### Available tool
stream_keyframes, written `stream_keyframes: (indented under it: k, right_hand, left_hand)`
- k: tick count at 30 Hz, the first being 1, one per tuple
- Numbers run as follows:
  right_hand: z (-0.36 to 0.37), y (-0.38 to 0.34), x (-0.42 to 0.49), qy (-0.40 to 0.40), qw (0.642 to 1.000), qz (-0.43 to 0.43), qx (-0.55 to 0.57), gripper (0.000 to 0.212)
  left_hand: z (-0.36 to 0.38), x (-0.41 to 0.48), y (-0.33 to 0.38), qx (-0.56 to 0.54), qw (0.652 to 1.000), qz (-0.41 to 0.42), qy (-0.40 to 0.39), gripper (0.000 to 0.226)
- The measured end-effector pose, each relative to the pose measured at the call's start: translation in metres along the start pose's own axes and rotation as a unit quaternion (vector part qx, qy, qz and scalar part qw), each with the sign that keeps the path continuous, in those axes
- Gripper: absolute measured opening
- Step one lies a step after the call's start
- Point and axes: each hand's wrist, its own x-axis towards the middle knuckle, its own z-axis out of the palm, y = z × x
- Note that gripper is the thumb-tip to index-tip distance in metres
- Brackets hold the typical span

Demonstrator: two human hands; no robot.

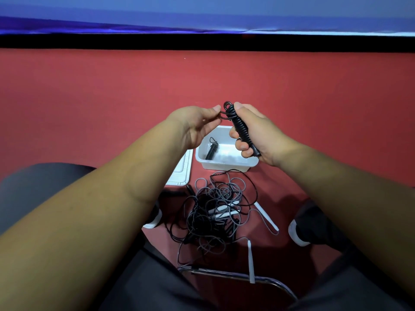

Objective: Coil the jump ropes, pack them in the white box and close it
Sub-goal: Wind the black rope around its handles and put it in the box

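Note:
My right hand [256, 133] grips a black jump rope [241, 129] wound tightly round its handles, held above the white box [226, 166]. My left hand [197, 122] pinches the loose end loop of that rope at its top. One coiled black rope [211, 150] lies inside the box at its left. The white lid [180, 171] lies flat on the red floor left of the box. A tangled pile of black and grey ropes [215, 212] with white handles [266, 216] lies on the floor between my feet.
I sit on a chair whose metal front edge [235, 276] shows at the bottom. My shoes [298, 234] stand either side of the pile. Red floor [112, 97] stretches ahead to a black strip and a blue wall.

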Motion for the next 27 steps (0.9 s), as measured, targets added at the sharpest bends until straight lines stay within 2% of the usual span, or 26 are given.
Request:
stream_keyframes:
  k: [8, 17, 20, 24, 27]
  right_hand:
    - [0.004, 0.009, 0.008, 0.013, 0.999, 0.036, -0.001, 0.035]
    - [0.008, 0.017, 0.012, 0.030, 0.996, 0.083, 0.024, 0.046]
    - [0.011, 0.017, 0.012, 0.028, 0.994, 0.100, 0.035, 0.042]
    - [0.011, 0.018, 0.013, 0.034, 0.992, 0.107, 0.062, 0.039]
    - [0.008, 0.016, 0.016, 0.044, 0.992, 0.098, 0.069, 0.038]
  left_hand:
    - [0.003, 0.002, -0.004, -0.081, 0.996, 0.002, 0.036, 0.013]
    - [0.006, 0.002, -0.003, -0.169, 0.982, 0.061, 0.057, 0.030]
    - [0.005, 0.003, -0.004, -0.125, 0.988, 0.067, 0.069, 0.034]
    - [0.005, 0.008, -0.010, -0.046, 0.995, 0.046, 0.081, 0.009]
    - [0.004, 0.009, -0.013, -0.005, 0.997, 0.026, 0.079, 0.008]
